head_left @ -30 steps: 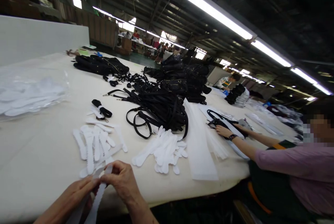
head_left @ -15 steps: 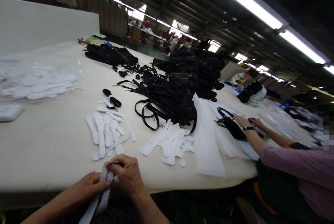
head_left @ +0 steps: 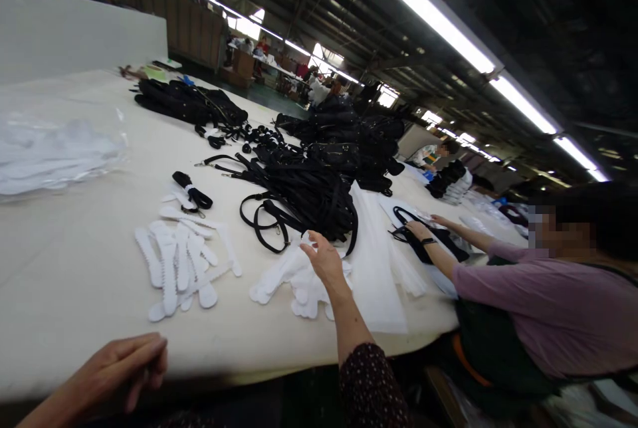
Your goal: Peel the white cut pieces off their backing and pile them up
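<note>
My left hand [head_left: 122, 365] is over the table's near edge at the lower left. Its fingers are curled together, with nothing visible in them. Further forward, my right hand [head_left: 323, 256] reaches over a pile of white toothed-edge strips [head_left: 279, 275]. Thumb and forefinger are bent and apart, close to the lower edge of a heap of black straps [head_left: 304, 189]; no held thing shows between them. A second group of white strips with scalloped edges and rounded ends [head_left: 169, 262] lies to the left. Just behind it is a bundled black strap [head_left: 192, 190] with a white band.
A clear plastic bag of white pieces [head_left: 60, 155] lies at left. Black bags [head_left: 349, 139] are heaped at the back. White sheets [head_left: 373, 262] lie right of the strips. At right, a co-worker in a purple top [head_left: 528, 308] handles a black bag [head_left: 423, 248].
The white strip held between both hands is gone from view. My right hand has moved forward and right to the strip pile; my left hand has shifted left. The view has turned slightly right.
</note>
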The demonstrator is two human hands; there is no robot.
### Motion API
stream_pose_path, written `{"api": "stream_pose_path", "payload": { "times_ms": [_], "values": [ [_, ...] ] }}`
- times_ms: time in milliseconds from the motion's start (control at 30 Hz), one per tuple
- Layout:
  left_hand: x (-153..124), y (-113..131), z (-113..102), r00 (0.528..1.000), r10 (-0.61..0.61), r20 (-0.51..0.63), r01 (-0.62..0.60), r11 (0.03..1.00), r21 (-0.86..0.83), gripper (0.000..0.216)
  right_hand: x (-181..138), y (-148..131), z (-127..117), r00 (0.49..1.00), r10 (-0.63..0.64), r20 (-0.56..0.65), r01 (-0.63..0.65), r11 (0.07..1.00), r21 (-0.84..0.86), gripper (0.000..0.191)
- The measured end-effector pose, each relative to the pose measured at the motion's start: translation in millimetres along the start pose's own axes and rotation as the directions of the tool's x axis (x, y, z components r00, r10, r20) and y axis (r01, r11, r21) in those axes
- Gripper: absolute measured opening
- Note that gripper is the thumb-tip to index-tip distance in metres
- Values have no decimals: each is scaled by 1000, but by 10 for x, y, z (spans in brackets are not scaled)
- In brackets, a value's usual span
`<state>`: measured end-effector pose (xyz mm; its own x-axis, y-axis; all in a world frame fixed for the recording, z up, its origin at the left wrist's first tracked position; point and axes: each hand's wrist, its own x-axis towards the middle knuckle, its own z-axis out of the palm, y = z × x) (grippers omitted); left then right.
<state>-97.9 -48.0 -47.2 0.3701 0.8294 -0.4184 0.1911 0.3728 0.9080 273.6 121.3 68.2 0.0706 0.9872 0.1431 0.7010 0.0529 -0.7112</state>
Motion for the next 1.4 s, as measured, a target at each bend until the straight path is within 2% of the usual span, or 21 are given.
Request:
{"api": "stream_pose_path", "payload": {
  "times_ms": [67, 133, 200, 300, 400, 600, 800, 1000, 1233, 1300, 1400],
  "values": [
    [37, -30, -120, 988, 33, -152, -37, 999, -29, 49, -6, 9, -62, 999, -16, -30, 13, 996, -92, 35],
    [78, -80, -196, 965, 47, -257, -62, 997, -48, 44, -175, -30, 64, 999, -46, 14, 47, 988, -147, 26],
    [114, -132, -222, 958, 43, -282, -60, 997, -50, 43, -445, -67, 324, 992, -77, 98, 94, 979, -180, 16],
    [142, -182, -192, 950, 49, -307, -64, 997, -36, 45, -822, -42, 726, 974, -113, 198, 172, 933, -316, 19],
    [132, -178, -144, 944, 59, -326, -72, 997, -29, 45, -964, 62, 903, 956, -144, 255, 240, 885, -398, 7],
    [96, -131, -148, 954, 57, -296, -71, 997, -39, 41, -776, 207, 755, 958, -127, 256, 195, 945, -264, 17],
    [107, -155, -215, 971, 46, -234, -52, 998, -22, 45, -629, 300, 559, 989, 15, 149, -1, 995, -97, 22],
    [123, -196, -213, 965, 51, -257, -63, 997, -36, 42, -478, 369, 295, 991, 130, 43, -131, 991, 24, 27],
    [108, -181, -201, 970, 58, -237, -67, 997, -30, 45, -434, 385, 179, 969, 155, 191, -173, 982, 80, 35],
    [108, -139, -197, 969, 63, -239, -75, 996, -42, 45, -459, 346, 154, 965, 129, 229, -147, 987, 64, 35],
    [96, -41, -177, 971, 80, -226, -97, 993, -64, 44, -516, 221, 166, 964, 61, 260, -68, 997, 18, 25]
  ]
}}
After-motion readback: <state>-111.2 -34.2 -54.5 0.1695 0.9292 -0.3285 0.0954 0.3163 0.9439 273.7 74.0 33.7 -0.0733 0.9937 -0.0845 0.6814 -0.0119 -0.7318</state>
